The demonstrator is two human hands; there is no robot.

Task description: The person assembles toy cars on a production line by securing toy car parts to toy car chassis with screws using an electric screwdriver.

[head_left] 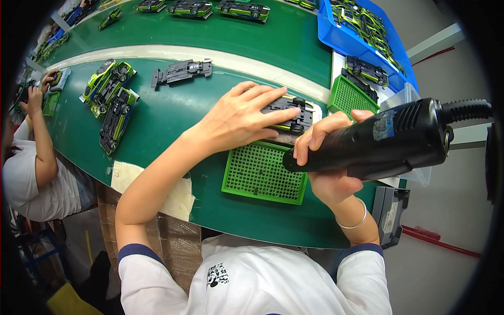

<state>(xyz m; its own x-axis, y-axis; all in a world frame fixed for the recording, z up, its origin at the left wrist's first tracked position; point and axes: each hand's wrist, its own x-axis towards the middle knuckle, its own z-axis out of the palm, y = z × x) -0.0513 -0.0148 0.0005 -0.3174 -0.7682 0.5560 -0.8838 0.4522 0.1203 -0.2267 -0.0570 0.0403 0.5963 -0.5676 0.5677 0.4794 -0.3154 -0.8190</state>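
Observation:
A toy car (300,116) lies wheels up, its black underside showing, on a pale holder at the middle right of the green table. My left hand (231,118) reaches over it from the left, fingers laid across the chassis and pressing it in place. In my right hand (328,134) is a black electric screwdriver (386,139) with a ribbed cable, the fingers wrapped round its body. Its front end is beside the car; the tip is hidden. Just below the car lies a green tray with a grid of small holes (262,173), some holding small dark pieces.
A bare grey car chassis (184,72) and a pile of green-and-black toy cars (110,92) lie at left. More cars line the far side behind a pale strip. At right stand a blue bin (326,31) of car parts and another green tray (349,97). A co-worker sits far left.

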